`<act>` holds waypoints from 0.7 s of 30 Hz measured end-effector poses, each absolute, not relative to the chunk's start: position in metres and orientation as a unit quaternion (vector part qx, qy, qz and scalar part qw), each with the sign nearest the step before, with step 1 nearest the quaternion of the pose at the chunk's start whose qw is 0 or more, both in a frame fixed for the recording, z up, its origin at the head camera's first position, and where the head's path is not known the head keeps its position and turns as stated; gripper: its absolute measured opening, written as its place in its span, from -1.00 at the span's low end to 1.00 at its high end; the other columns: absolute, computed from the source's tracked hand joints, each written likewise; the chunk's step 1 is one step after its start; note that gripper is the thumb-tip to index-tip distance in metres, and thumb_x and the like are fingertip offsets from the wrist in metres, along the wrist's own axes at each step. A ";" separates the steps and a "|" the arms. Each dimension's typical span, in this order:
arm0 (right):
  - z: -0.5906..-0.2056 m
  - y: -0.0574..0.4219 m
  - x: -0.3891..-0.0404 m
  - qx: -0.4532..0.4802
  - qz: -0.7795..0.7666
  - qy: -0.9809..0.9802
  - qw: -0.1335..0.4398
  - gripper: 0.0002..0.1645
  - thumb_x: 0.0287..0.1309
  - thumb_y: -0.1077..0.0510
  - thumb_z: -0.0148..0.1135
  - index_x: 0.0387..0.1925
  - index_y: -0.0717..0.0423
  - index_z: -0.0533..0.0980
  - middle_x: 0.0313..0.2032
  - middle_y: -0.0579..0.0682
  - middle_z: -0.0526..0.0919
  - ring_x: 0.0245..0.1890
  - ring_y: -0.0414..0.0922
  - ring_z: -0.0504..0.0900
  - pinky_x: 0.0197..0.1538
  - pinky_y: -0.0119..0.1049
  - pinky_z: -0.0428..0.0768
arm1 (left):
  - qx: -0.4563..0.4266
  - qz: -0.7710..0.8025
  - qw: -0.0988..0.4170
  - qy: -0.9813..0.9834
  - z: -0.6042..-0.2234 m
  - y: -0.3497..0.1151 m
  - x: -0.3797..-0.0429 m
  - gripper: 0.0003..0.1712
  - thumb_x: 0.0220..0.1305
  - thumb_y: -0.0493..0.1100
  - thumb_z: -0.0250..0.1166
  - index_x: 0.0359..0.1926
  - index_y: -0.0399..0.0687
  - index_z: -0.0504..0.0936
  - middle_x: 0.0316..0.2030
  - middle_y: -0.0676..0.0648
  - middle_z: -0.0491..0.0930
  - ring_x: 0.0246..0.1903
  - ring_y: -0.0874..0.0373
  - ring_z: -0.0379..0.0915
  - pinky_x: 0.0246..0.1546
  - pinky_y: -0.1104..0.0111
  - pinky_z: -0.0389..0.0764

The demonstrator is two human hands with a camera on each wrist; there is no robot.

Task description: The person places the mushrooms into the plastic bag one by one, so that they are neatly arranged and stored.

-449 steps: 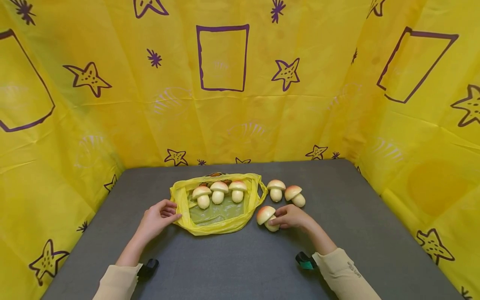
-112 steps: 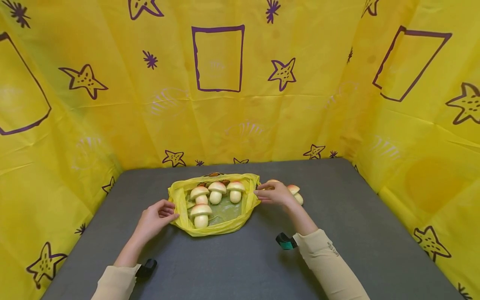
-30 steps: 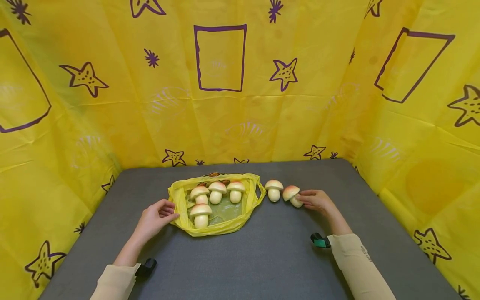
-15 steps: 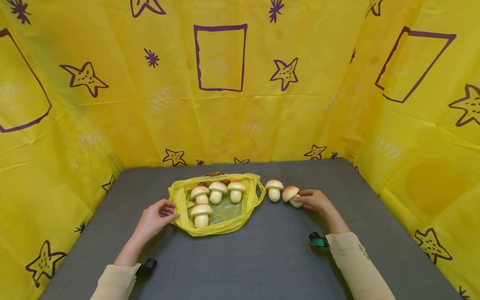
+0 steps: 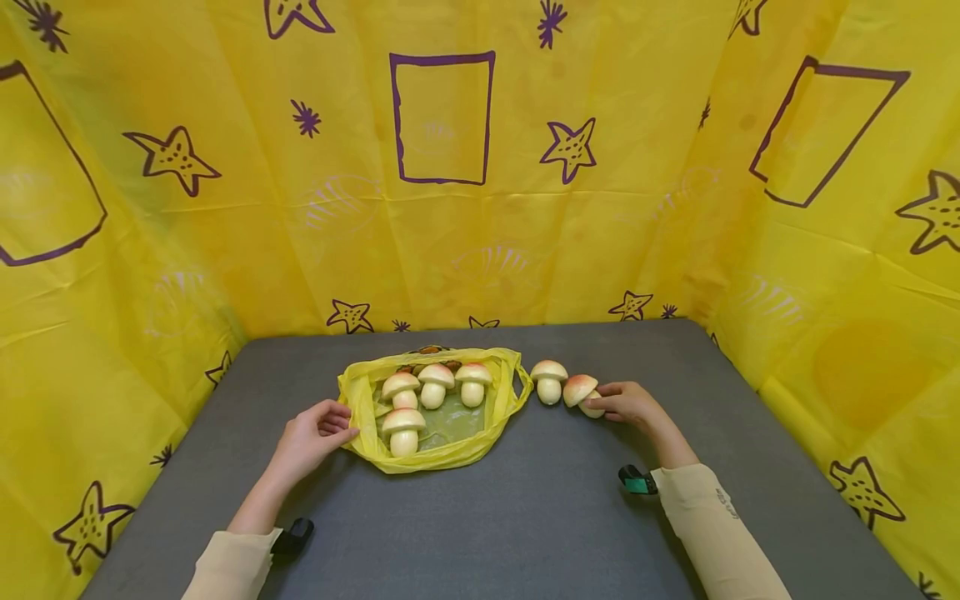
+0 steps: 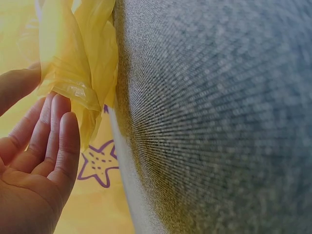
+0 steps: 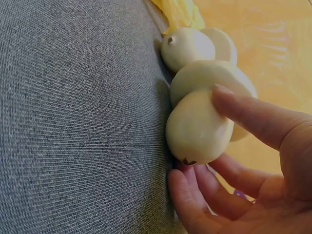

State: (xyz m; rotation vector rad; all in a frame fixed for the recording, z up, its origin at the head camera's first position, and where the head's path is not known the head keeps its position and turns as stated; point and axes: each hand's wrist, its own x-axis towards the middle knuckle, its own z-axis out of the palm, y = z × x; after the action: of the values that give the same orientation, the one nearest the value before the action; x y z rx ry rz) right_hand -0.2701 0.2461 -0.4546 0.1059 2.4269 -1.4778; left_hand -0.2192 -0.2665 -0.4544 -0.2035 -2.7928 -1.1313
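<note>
A yellow plastic bag lies open on the dark grey table, with several toy mushrooms inside, cream stems under reddish caps. At its left edge my left hand pinches the rim; the left wrist view shows the thumb and fingers on the thin plastic. To the right of the bag stands a mushroom, close to the bag's handle loop. Just beside it, a tilted mushroom is held by the stem in my right hand. In the right wrist view, my thumb presses that stem and the fingers curl beneath.
The grey table runs back to yellow cloth walls with purple drawings on three sides. Dark bands with small devices sit at both wrists, the right one carrying a green patch.
A mushroom from the table in front now lies in the bag's front left. My right hand has left the bag's right edge for the rightmost mushroom, which has shifted slightly left. The left hand stays put.
</note>
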 end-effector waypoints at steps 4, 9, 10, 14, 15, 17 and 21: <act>-0.455 0.246 -0.269 0.044 -0.503 0.851 0.143 -0.27 0.08 0.12 0.35 0.16 0.51 0.34 0.13 0.39 0.44 -0.09 -0.06 0.59 0.01 -0.13 0.59 | -0.071 -0.377 0.060 -0.922 -0.454 -0.266 -0.217 -0.64 0.09 -0.05 0.42 -0.15 -0.13 0.57 -0.31 -0.05 0.62 -0.34 0.18 0.55 -0.32 0.47 0.56; -0.454 0.247 -0.267 0.047 -0.487 0.861 0.137 -0.28 0.01 0.13 0.40 0.10 0.52 0.37 0.06 0.36 0.48 -0.15 -0.06 0.60 -0.05 -0.14 0.61 | -0.071 -0.377 0.061 -0.922 -0.454 -0.266 -0.216 -0.65 0.09 -0.05 0.42 -0.16 -0.12 0.58 -0.31 -0.04 0.62 -0.34 0.18 0.54 -0.32 0.47 0.56; -0.454 0.248 -0.266 0.048 -0.483 0.864 0.136 -0.28 -0.01 0.12 0.42 0.08 0.51 0.38 0.04 0.35 0.48 -0.16 -0.06 0.60 -0.06 -0.15 0.62 | -0.071 -0.377 0.061 -0.921 -0.454 -0.266 -0.216 -0.65 0.09 -0.05 0.42 -0.16 -0.12 0.58 -0.31 -0.04 0.62 -0.34 0.18 0.54 -0.32 0.47 0.56; -0.452 0.247 -0.264 0.052 -0.472 0.869 0.139 -0.32 -0.07 0.11 0.46 -0.01 0.47 0.43 -0.07 0.24 0.52 -0.24 -0.10 0.60 -0.11 -0.20 0.63 | -0.071 -0.379 0.058 -0.921 -0.454 -0.266 -0.216 -0.65 0.09 -0.05 0.42 -0.16 -0.13 0.57 -0.31 -0.04 0.63 -0.34 0.17 0.55 -0.32 0.46 0.56; -0.451 0.247 -0.263 0.051 -0.470 0.870 0.140 -0.34 -0.08 0.10 0.46 -0.03 0.46 0.43 -0.09 0.22 0.53 -0.25 -0.11 0.60 -0.12 -0.21 0.63 | -0.071 -0.379 0.058 -0.921 -0.454 -0.267 -0.217 -0.64 0.09 -0.05 0.42 -0.16 -0.13 0.57 -0.31 -0.04 0.63 -0.34 0.17 0.55 -0.32 0.46 0.56; -0.450 0.248 -0.262 0.050 -0.469 0.870 0.142 -0.36 -0.08 0.10 0.46 -0.05 0.44 0.45 -0.12 0.18 0.54 -0.27 -0.13 0.60 -0.13 -0.21 0.63 | -0.070 -0.378 0.058 -0.921 -0.454 -0.267 -0.217 -0.64 0.09 -0.04 0.42 -0.15 -0.13 0.57 -0.30 -0.04 0.63 -0.33 0.18 0.54 -0.32 0.46 0.56; -0.449 0.249 -0.260 0.046 -0.464 0.872 0.148 -0.37 -0.07 0.08 0.46 -0.05 0.43 0.47 -0.12 0.16 0.56 -0.28 -0.15 0.61 -0.12 -0.20 0.63 | -0.068 -0.375 0.058 -0.923 -0.454 -0.267 -0.219 -0.63 0.09 -0.03 0.42 -0.15 -0.13 0.57 -0.30 -0.05 0.62 -0.33 0.17 0.54 -0.32 0.46 0.55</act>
State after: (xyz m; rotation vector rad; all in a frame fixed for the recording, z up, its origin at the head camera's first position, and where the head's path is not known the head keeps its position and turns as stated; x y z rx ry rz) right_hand -0.2601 0.2486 -0.4488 0.1313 2.5080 -1.3337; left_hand -0.2188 -0.2669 -0.4539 -0.2049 -2.7962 -1.1376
